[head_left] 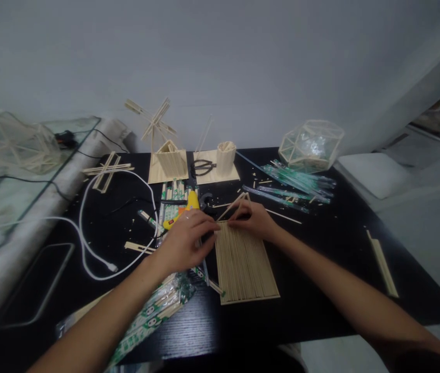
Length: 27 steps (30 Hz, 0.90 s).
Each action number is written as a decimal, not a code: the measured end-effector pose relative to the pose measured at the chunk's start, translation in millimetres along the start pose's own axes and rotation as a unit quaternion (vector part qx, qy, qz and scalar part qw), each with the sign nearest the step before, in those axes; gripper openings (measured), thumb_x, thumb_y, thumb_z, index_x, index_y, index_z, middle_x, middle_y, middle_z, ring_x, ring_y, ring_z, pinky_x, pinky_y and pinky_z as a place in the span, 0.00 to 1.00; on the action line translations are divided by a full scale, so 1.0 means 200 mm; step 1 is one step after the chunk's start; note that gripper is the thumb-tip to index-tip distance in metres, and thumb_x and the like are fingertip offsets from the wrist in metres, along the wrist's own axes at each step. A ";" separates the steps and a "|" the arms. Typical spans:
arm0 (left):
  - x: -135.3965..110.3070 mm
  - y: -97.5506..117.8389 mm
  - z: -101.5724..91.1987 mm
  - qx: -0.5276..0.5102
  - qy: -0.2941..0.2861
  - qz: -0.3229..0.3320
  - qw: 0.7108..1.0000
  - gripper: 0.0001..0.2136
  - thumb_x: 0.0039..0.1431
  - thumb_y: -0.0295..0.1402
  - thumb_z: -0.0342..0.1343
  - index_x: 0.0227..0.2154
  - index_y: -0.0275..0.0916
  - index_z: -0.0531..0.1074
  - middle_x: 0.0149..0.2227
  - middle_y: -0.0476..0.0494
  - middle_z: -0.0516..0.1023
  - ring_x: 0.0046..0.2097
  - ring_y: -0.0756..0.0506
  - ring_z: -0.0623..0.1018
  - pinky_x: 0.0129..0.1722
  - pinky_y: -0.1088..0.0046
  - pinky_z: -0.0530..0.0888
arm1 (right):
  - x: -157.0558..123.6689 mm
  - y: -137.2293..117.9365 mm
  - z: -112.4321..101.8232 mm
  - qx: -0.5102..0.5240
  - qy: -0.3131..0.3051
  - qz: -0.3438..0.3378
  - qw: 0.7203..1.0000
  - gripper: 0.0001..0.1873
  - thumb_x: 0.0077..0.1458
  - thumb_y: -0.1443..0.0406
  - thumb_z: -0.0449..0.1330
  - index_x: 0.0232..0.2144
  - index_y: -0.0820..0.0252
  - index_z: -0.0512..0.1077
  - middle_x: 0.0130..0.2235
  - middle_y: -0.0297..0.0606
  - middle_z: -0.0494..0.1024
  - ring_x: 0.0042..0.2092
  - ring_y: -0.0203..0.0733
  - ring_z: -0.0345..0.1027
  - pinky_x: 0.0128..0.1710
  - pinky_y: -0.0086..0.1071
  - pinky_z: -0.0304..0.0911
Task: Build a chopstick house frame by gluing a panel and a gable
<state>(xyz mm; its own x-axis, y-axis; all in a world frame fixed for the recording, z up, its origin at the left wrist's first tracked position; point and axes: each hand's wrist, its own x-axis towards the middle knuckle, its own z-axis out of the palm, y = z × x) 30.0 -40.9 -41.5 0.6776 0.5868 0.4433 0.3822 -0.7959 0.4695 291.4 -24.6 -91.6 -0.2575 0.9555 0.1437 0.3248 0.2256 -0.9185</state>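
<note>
A flat panel of thin wooden sticks [245, 264], laid side by side, rests on the black table before me. At its far edge stands a small triangular frame of sticks [245, 196], tilted up from the panel. My right hand [254, 220] is closed, its fingers pinching the frame's lower part at the panel's far edge and hiding some of it. My left hand [191, 239] has bent fingers and thumb gripping the panel's far left corner. Just beyond the left hand lies a yellow glue gun [192, 201], partly covered by it.
Behind are a stick windmill [171, 163] and a round stick cup [225, 155] on wooden bases, with black scissors [203, 166] between. Chopstick wrappers [301, 181] lie right, packaged chopsticks [150, 316] front left, a white cable [82, 233] left. A polyhedron frame [311, 145] stands back right.
</note>
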 end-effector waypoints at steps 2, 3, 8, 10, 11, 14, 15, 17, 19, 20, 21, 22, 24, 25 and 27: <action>0.00 0.03 0.04 0.017 -0.028 0.033 0.999 0.12 0.68 0.31 0.56 0.52 0.42 0.75 0.51 0.40 0.81 0.53 0.40 0.78 0.56 0.56 0.73 | 0.00 0.02 0.00 0.001 0.002 -0.003 1.000 0.13 0.49 0.60 0.74 0.36 0.56 0.79 0.34 0.36 0.86 0.41 0.48 0.83 0.47 0.41 0.73; 0.00 0.05 0.06 0.032 -0.041 0.039 0.998 0.14 0.68 0.31 0.55 0.55 0.42 0.74 0.54 0.39 0.80 0.54 0.39 0.77 0.56 0.54 0.73 | 0.00 0.02 0.00 0.002 0.003 -0.005 1.000 0.13 0.49 0.59 0.75 0.35 0.56 0.79 0.35 0.36 0.86 0.41 0.48 0.83 0.48 0.41 0.72; 0.00 0.09 0.14 0.102 -0.079 0.008 0.992 0.22 0.69 0.33 0.55 0.64 0.38 0.66 0.63 0.33 0.74 0.59 0.34 0.73 0.57 0.48 0.72 | 0.01 0.03 -0.01 0.018 -0.007 -0.010 1.000 0.18 0.50 0.60 0.74 0.42 0.57 0.78 0.32 0.35 0.86 0.38 0.46 0.83 0.46 0.38 0.73; 0.00 0.09 0.16 0.116 -0.090 -0.010 0.989 0.24 0.69 0.34 0.56 0.66 0.37 0.64 0.65 0.31 0.72 0.60 0.32 0.71 0.58 0.47 0.72 | 0.01 0.04 -0.01 0.024 -0.016 -0.012 1.000 0.19 0.50 0.61 0.74 0.44 0.57 0.78 0.33 0.35 0.86 0.38 0.46 0.84 0.45 0.37 0.74; 0.00 0.10 0.17 0.119 -0.095 -0.017 0.988 0.25 0.68 0.34 0.56 0.66 0.37 0.64 0.66 0.30 0.71 0.60 0.32 0.71 0.58 0.46 0.71 | 0.01 0.04 -0.02 0.026 -0.018 -0.013 0.999 0.19 0.50 0.63 0.73 0.44 0.57 0.78 0.33 0.35 0.86 0.39 0.46 0.84 0.45 0.37 0.74; 0.01 0.10 0.19 0.120 -0.111 -0.031 0.986 0.26 0.68 0.35 0.57 0.67 0.37 0.64 0.69 0.28 0.67 0.60 0.30 0.70 0.57 0.44 0.72 | 0.01 0.04 -0.02 0.027 -0.021 -0.014 0.999 0.18 0.49 0.67 0.71 0.44 0.57 0.78 0.35 0.35 0.86 0.40 0.46 0.84 0.46 0.37 0.74; 0.01 0.10 0.19 0.118 -0.115 -0.033 0.986 0.26 0.68 0.35 0.57 0.67 0.37 0.64 0.69 0.29 0.66 0.60 0.30 0.70 0.57 0.44 0.72 | 0.01 0.05 -0.02 0.026 -0.022 -0.013 0.999 0.18 0.49 0.68 0.70 0.44 0.57 0.78 0.35 0.35 0.86 0.41 0.46 0.84 0.46 0.37 0.74; 0.02 0.10 0.20 0.112 -0.120 -0.034 0.986 0.26 0.69 0.36 0.57 0.67 0.36 0.63 0.69 0.30 0.67 0.59 0.31 0.70 0.57 0.45 0.72 | 0.01 0.05 -0.02 0.023 -0.021 -0.011 0.999 0.18 0.49 0.69 0.69 0.44 0.57 0.78 0.35 0.34 0.86 0.41 0.46 0.84 0.46 0.37 0.73; 0.03 0.10 0.20 0.107 -0.120 -0.033 0.986 0.26 0.69 0.36 0.56 0.67 0.34 0.63 0.68 0.31 0.69 0.59 0.31 0.70 0.57 0.45 0.71 | 0.01 0.05 -0.02 0.022 -0.020 -0.008 1.000 0.18 0.49 0.69 0.69 0.45 0.57 0.78 0.34 0.34 0.86 0.41 0.46 0.83 0.46 0.37 0.73; 0.03 0.10 0.20 0.105 -0.120 -0.033 0.987 0.27 0.69 0.35 0.56 0.67 0.34 0.63 0.67 0.31 0.69 0.58 0.31 0.70 0.57 0.46 0.71 | 0.01 0.05 -0.02 0.022 -0.020 -0.006 1.000 0.18 0.49 0.68 0.70 0.44 0.57 0.78 0.34 0.34 0.86 0.41 0.46 0.83 0.46 0.37 0.73; 0.03 0.09 0.20 0.103 -0.119 -0.033 0.987 0.27 0.69 0.35 0.56 0.67 0.33 0.63 0.67 0.31 0.70 0.58 0.31 0.70 0.57 0.46 0.72 | 0.01 0.05 -0.02 0.023 -0.021 -0.005 1.000 0.18 0.49 0.67 0.70 0.44 0.57 0.78 0.34 0.34 0.86 0.41 0.46 0.83 0.47 0.37 0.73; 0.03 0.09 0.20 0.101 -0.117 -0.033 0.987 0.26 0.69 0.34 0.56 0.67 0.33 0.63 0.66 0.32 0.70 0.58 0.31 0.70 0.57 0.46 0.72 | 0.01 0.05 -0.02 0.024 -0.023 -0.003 0.999 0.19 0.49 0.67 0.71 0.45 0.58 0.78 0.35 0.35 0.86 0.41 0.46 0.83 0.47 0.37 0.73; 0.03 0.09 0.20 0.093 -0.114 -0.031 0.989 0.26 0.69 0.34 0.56 0.66 0.33 0.64 0.66 0.32 0.71 0.58 0.32 0.70 0.57 0.46 0.72 | 0.01 0.04 -0.02 0.029 -0.030 0.000 0.999 0.19 0.49 0.65 0.71 0.46 0.58 0.77 0.36 0.37 0.86 0.41 0.47 0.83 0.47 0.38 0.73; 0.02 0.09 0.20 0.089 -0.113 -0.030 0.989 0.25 0.69 0.34 0.56 0.66 0.33 0.64 0.66 0.32 0.71 0.58 0.32 0.70 0.57 0.47 0.72 | 0.01 0.04 -0.02 0.032 -0.034 0.001 0.999 0.20 0.50 0.65 0.71 0.46 0.58 0.77 0.36 0.37 0.86 0.41 0.46 0.83 0.47 0.38 0.73; 0.02 0.08 0.19 0.079 -0.112 -0.028 0.990 0.24 0.69 0.35 0.56 0.65 0.32 0.65 0.66 0.32 0.71 0.58 0.32 0.70 0.57 0.47 0.72 | 0.01 0.04 -0.02 0.038 -0.045 0.001 0.998 0.20 0.51 0.64 0.70 0.47 0.59 0.77 0.37 0.38 0.87 0.42 0.46 0.83 0.48 0.38 0.73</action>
<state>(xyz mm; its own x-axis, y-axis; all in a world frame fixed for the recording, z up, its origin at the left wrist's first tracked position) 63.2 -57.8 -61.9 0.7681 0.5974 0.2305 0.5054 -0.7866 0.3547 297.8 -20.5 -96.9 -0.3384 0.9343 0.1122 0.2563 0.2063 -0.9443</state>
